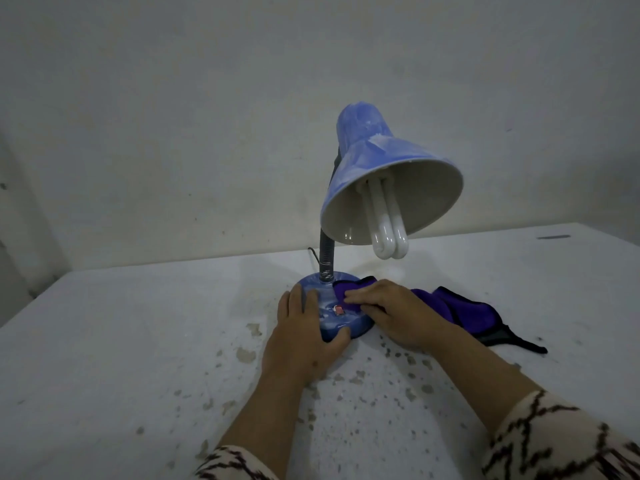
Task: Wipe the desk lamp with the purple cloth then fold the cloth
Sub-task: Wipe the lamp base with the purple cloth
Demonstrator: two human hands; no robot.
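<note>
A blue desk lamp point(377, 188) stands on a white table point(121, 358) a little right of the middle of the frame, its round base point(332, 318) low in the centre and its bell shade point(388, 168) tipped up toward the upper right, the open mouth facing forward. A white folded-tube bulb point(386, 233) hangs out below the shade's rim. A dark flexible neck point(326, 258) rises from the back of the base, and a thin dark cord point(313, 254) trails off behind it toward the wall point(173, 116).

The left hand point(301, 336) lies over the left side of the base, fingers fairly straight along its edge and the thumb hooked round the near rim, steadying it. The right hand point(394, 313) presses the purple cloth point(460, 311) onto the right part of the base with fingers curled down over the fabric. The hand hides much of the cloth there. The rest of the cloth spills off to the right onto the table, bunched, with a dark edge trailing to a point at mid right. A small red switch point(338, 310) shows on the base between the two hands.

The tabletop is chipped and speckled with brownish patches in the lower centre. Patterned sleeves point(561, 441) show at the bottom edge of the frame.
</note>
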